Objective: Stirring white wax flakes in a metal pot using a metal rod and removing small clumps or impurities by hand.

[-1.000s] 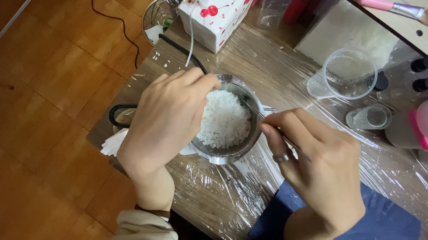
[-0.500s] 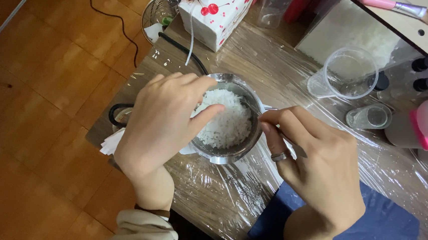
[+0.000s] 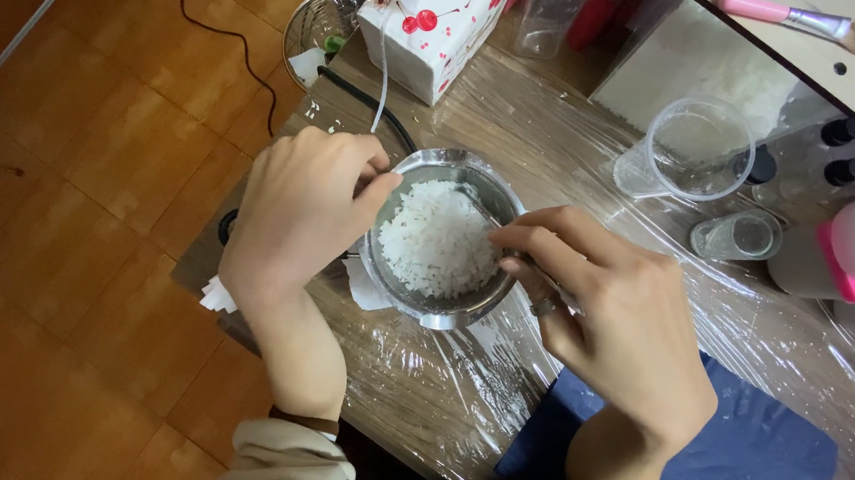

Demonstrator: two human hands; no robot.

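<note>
At table centre, metal pot [image 3: 443,239] of white flakes [image 3: 436,239]. Left hand [image 3: 297,211], off the flakes since a second ago, now curled closed at the rim; right hand [image 3: 610,323] pinching a thin tool [image 3: 485,212] over them. Behind: white carton [image 3: 433,20] with red cherries.

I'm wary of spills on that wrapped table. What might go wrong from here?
The metal pot is heaped with white flakes, so the thin tool in the right hand may flick some over the rim. The left hand grips only one edge, so the pot could slide on the plastic wrap.
</note>
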